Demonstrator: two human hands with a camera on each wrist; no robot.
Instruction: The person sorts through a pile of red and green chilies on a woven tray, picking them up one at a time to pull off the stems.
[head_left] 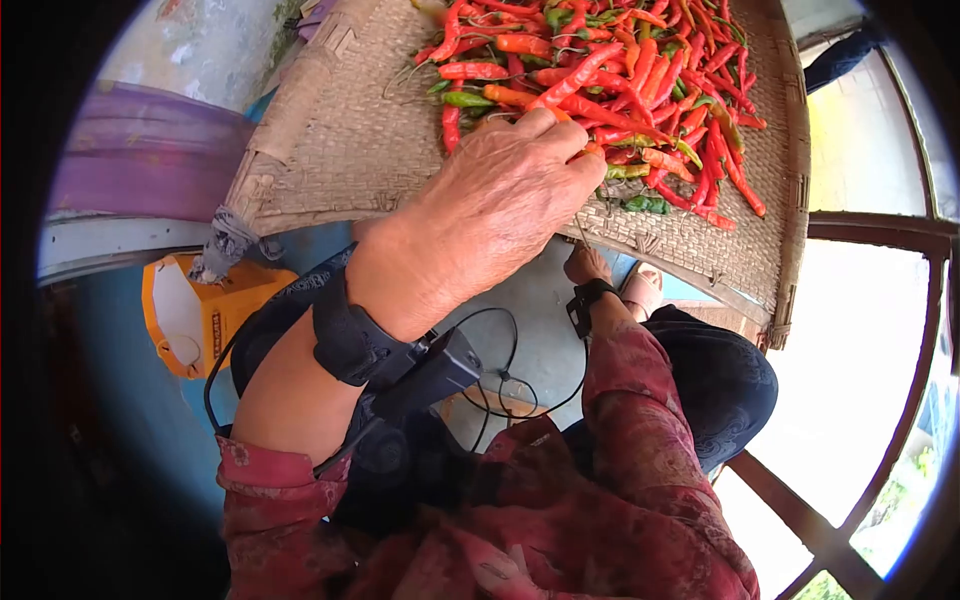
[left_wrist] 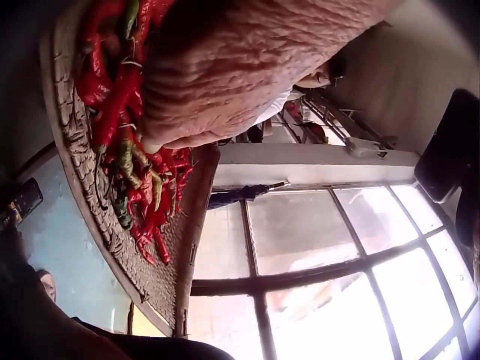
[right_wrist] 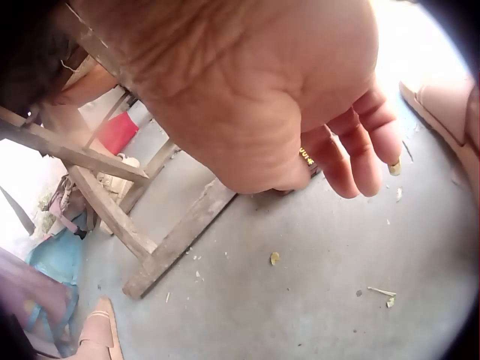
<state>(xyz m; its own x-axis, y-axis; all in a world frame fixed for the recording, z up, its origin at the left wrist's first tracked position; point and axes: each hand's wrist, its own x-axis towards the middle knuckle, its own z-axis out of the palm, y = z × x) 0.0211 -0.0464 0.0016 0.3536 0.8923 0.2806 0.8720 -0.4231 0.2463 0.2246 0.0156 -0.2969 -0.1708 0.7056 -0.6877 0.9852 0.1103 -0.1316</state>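
Red chili peppers (head_left: 640, 80), with some green and orange ones among them, lie heaped on a woven mat tray (head_left: 350, 150). My left hand (head_left: 490, 205) reaches over the near edge of the heap. Its fingers curl round an orange-red chili pepper (head_left: 592, 151), mostly hidden under them. In the left wrist view, the thumb side of that hand (left_wrist: 225, 82) covers part of the peppers (left_wrist: 112, 120). Low beyond the tray's near edge hangs my right hand (head_left: 588, 266), fingers bent. Something dark with yellow lettering (right_wrist: 306, 157) shows between its thumb and fingers; I cannot tell whether it is held.
A yellow box (head_left: 185, 315) stands at the left, near purple cloth (head_left: 150, 150). Black cables (head_left: 510, 380) cross my lap area. Wooden legs (right_wrist: 180, 240) of a stand rest on the grey floor (right_wrist: 247, 315). Framed window panes (head_left: 850, 370) rise at the right.
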